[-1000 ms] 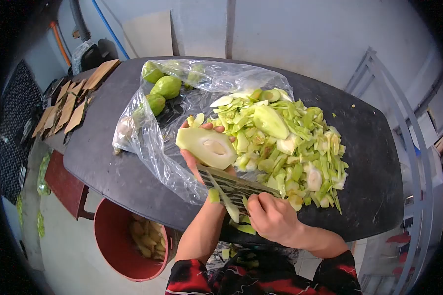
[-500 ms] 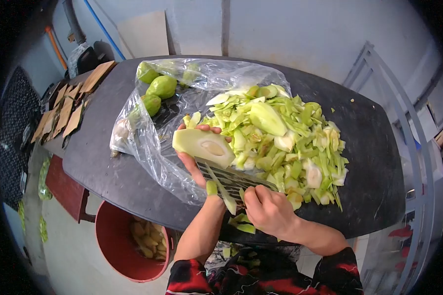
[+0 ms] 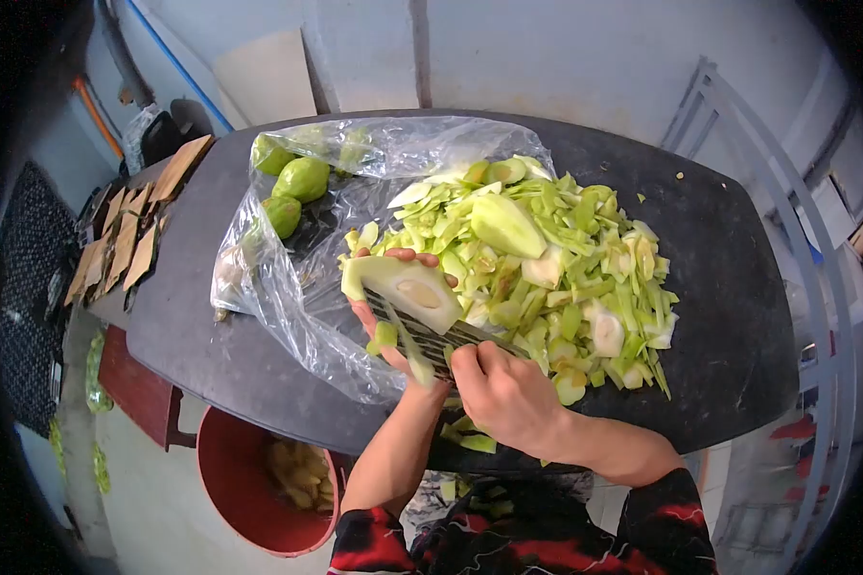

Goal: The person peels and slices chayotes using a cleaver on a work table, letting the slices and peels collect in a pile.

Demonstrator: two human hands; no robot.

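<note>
My left hand (image 3: 366, 318) cups a peeled pale-green fruit (image 3: 379, 276) from below, its fingertips showing over the far edge. The fruit's cut face is turned up with an oval pale seed in it; I cannot tell its exact kind. My right hand (image 3: 510, 395) is closed around the handle end of a broad-bladed knife (image 3: 460, 335), the handle hidden by the fingers. The blade lies against the near side of the fruit, with a pale slice (image 3: 414, 356) on it. Behind both hands is a heap of green peelings and cut pieces (image 3: 585, 268).
Several whole green fruits (image 3: 303, 179) lie in a clear plastic bag (image 3: 302, 326) on the dark table (image 3: 729, 364). A red bucket (image 3: 235, 479) holding pale pieces stands on the floor at the near left. A grey metal railing (image 3: 805, 249) rises at the right.
The blade has moved further left across the near side of the fruit, and my right hand is slightly up and left. The view has shifted a little.
</note>
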